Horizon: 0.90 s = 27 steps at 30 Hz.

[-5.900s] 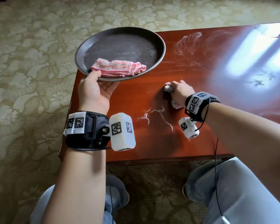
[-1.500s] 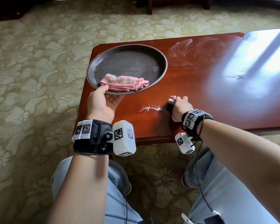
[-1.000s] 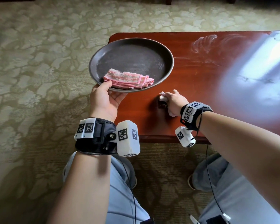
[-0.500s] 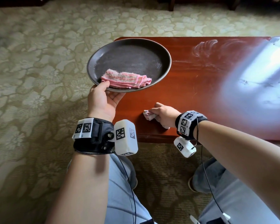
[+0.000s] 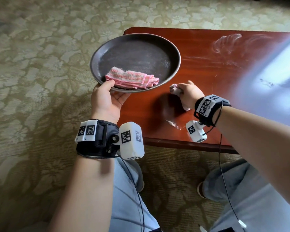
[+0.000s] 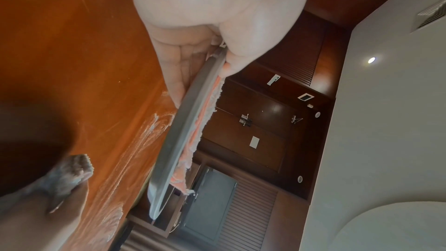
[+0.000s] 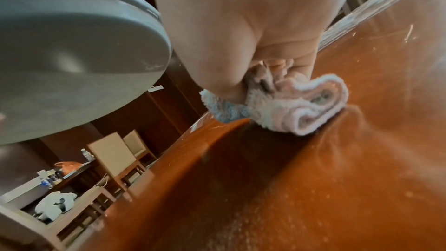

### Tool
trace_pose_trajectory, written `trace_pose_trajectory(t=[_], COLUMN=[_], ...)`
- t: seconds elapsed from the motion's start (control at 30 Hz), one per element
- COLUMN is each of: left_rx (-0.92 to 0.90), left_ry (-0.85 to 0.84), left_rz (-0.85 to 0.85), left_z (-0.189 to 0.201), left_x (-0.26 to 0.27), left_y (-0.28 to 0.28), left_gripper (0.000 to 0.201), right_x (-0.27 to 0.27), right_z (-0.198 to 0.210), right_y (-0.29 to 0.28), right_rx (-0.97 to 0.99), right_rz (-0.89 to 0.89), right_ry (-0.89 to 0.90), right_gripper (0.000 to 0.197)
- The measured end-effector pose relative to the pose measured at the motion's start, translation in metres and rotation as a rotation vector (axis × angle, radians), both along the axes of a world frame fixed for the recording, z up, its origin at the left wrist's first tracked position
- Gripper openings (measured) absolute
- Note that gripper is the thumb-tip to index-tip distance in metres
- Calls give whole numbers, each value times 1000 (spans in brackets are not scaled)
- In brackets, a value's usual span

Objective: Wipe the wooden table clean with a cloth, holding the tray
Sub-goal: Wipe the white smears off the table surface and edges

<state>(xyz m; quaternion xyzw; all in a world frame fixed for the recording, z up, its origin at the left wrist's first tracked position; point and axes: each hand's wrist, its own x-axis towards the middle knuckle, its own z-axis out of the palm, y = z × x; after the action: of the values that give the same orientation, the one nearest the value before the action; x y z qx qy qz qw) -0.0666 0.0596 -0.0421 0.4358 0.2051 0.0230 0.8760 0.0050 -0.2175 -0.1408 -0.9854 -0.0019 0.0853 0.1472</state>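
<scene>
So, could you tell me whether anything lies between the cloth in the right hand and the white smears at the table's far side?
Nothing visible: bare wood separates the cloth from the smears; the tray is held off to the left.

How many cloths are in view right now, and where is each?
2. A pink folded cloth lies in the tray held by the left hand. A pale bunched cloth is gripped by the right hand on the table.
</scene>
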Motion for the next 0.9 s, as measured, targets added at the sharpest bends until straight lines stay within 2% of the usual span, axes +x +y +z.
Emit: trace_pose_trajectory(t=[0.2,0.27,0.53,0.77,0.9], left_rx=[7,-2,-9,3,10], left_ry=[13,19,5,-20,-27], left_rz=[12,17,20,1,-24], left_z=[-9,-10,1,18,25], left_x=[2,2,-5,-19,-24], left_y=[10,11,6,-5,-16], left_gripper=[19,19,18,18,18], right_x=[3,0,-33,-67,-83], right_z=[-5,-4,-9,2,1], right_y=[21,30,48,30,15], right_rx=[7,33,169,185,200], right_rz=[44,115,517,572,573], right_ry=[-3,-33,-153,-70,-80], right_gripper=[34,29,33,41,43])
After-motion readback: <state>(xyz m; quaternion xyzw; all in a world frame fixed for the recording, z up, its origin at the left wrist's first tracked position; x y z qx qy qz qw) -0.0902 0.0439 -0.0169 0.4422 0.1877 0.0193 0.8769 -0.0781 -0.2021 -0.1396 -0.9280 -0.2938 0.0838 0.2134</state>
